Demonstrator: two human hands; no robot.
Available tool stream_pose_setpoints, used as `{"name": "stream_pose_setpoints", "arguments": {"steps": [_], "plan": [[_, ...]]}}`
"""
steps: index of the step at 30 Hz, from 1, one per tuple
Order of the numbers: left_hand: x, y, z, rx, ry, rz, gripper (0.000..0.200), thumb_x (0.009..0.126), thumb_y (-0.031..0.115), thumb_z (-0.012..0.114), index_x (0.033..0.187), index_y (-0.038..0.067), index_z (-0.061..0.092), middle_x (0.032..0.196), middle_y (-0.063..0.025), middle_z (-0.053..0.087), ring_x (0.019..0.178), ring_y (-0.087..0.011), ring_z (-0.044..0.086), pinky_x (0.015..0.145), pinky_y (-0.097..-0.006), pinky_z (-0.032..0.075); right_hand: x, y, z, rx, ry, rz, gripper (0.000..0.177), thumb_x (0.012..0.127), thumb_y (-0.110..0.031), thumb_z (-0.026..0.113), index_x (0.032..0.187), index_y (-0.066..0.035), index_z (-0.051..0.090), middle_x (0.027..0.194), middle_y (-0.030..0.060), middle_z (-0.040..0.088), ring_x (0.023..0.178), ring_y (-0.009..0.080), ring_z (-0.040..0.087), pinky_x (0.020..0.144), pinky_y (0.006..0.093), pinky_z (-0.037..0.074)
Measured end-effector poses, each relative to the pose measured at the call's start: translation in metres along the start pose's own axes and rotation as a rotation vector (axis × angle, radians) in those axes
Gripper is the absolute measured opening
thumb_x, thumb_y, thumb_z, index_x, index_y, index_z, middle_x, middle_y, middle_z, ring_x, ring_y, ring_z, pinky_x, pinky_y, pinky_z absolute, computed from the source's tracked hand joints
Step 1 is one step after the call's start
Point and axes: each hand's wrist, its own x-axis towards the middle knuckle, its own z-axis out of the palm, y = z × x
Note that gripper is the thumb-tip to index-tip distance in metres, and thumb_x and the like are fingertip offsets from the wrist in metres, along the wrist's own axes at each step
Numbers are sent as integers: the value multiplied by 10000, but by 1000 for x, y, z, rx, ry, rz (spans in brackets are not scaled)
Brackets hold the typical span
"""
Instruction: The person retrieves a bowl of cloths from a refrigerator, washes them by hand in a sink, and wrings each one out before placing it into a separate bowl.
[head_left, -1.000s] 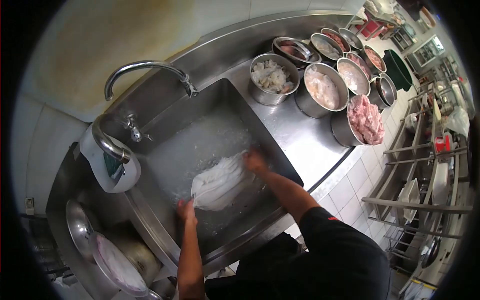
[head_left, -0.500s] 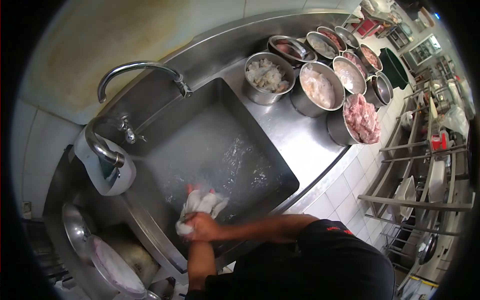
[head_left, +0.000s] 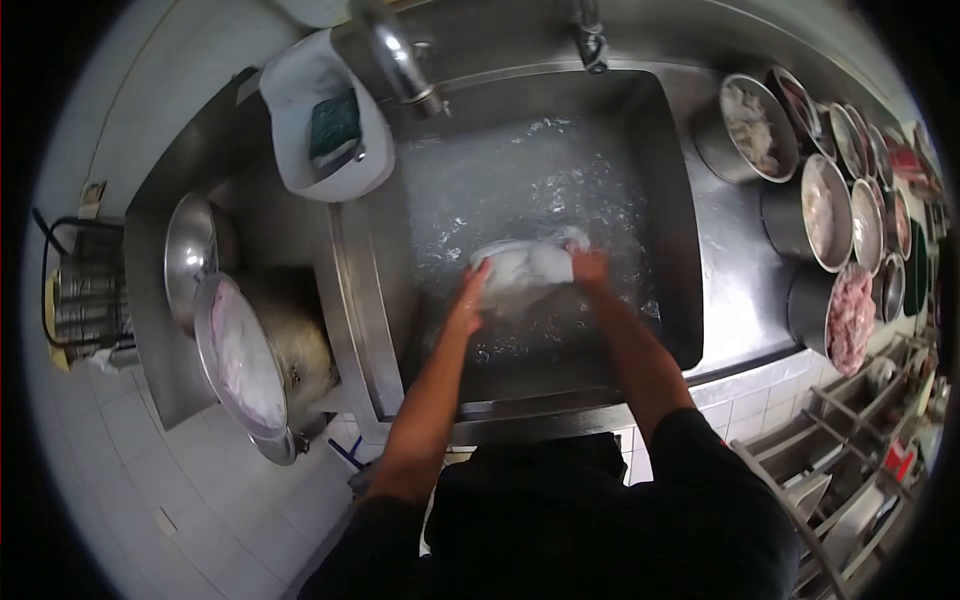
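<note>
A white, wet, cloth-like piece [head_left: 525,265] stretches between my two hands at the surface of the water in the steel sink [head_left: 680,230]. My left hand [head_left: 472,296] grips its left end, with the fingers partly behind it. At the right end, my right hand [head_left: 589,267] is closed on a bunched part. The lower part of the piece blurs into the cloudy, rippling water.
Curved taps [head_left: 395,50] overhang the sink's back edge. A white cut-open container [head_left: 375,165] holds a green scouring pad [head_left: 334,125]. Steel pots of meat [head_left: 850,320] crowd the right counter. A large pot [head_left: 290,340] stands left.
My hands have moved apart, spreading the bunched white piece between them and bringing it down to the water. My view has turned and now faces the sink more squarely.
</note>
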Motion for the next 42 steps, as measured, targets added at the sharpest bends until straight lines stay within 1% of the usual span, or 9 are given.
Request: {"name": "stream_pose_setpoints", "arguments": {"steps": [2, 7, 12, 16, 19, 22, 25, 33, 42], "plan": [[5, -4, 16, -391, -495, -151, 747, 841, 635, 513, 1327, 70, 471, 1323, -148, 507, 1238, -282, 451, 1050, -521, 304, -30, -18, 11, 25, -75, -227, 464, 790, -434, 648, 999, -19, 628, 970, 239, 641, 932, 347, 625, 806, 429, 480], [6, -6, 28, -807, -594, -120, 715, 836, 603, 507, 1300, 60, 483, 1271, -115, 546, 1115, -248, 559, 907, -421, 464, -150, -111, -3, 715, -184, -546, 283, 643, -146, 734, 858, -2, 621, 917, 174, 606, 871, 363, 608, 768, 401, 496], [5, -21, 4, -789, -441, -75, 560, 840, 425, 558, 1250, 45, 511, 1190, -101, 586, 1068, -224, 583, 853, -380, 494, -190, -141, -50, 559, -228, -915, 145, 658, -102, 714, 777, -60, 642, 835, 125, 592, 798, 324, 618, 713, 410, 495], [47, -29, -21, -456, -53, 59, 447, 843, 282, 599, 1209, 33, 534, 1125, -91, 617, 1030, -204, 603, 809, -348, 519, -82, -80, -17, 179, 68, -932, 161, 742, -122, 659, 900, -94, 676, 923, 135, 664, 864, 362, 626, 770, 412, 516], [1, -3, -32, 238, 216, 309, 645, 729, 160, 678, 1304, 15, 424, 1316, -197, 429, 1159, -368, 492, 932, -441, 450, -32, -48, -44, -86, -115, -80, 280, 791, -295, 642, 938, -57, 658, 961, 221, 647, 965, 370, 608, 828, 437, 495], [-36, 2, 6, 1058, 527, 581, 844, 711, 172, 695, 1431, 56, 269, 1493, -207, 170, 1319, -441, 282, 1048, -538, 300, -5, 21, 4, 23, 115, 109, 515, 850, -438, 568, 1206, -66, 558, 1109, 238, 592, 1109, 344, 550, 965, 458, 417], [-29, -2, 52, 1544, 494, 928, 724, 812, 149, 593, 1446, 75, 253, 1513, -159, 181, 1384, -395, 181, 1073, -638, 161, 13, 55, 9, -255, 59, -126, 486, 781, -370, 644, 1101, -6, 603, 1050, 263, 616, 1025, 380, 587, 887, 446, 465], [97, -32, 69, 1405, 354, 854, 363, 848, 126, 530, 1201, 47, 552, 1260, -159, 528, 1161, -322, 504, 1046, -487, 330, -56, -22, -127, -99, 17, -243, 568, 691, -269, 720, 1180, -21, 572, 1187, 240, 562, 1143, 387, 516, 979, 435, 416], [-66, 95, 65, 890, 19, 822, 293, 732, 99, 623, 1016, 23, 622, 1096, -157, 610, 1020, -321, 577, 893, -398, 445, -99, -72, -120, 84, -98, -452, 749, 647, -146, 771, 1307, -40, 434, 1228, 204, 535, 1163, 381, 493, 1010, 424, 388]]}}
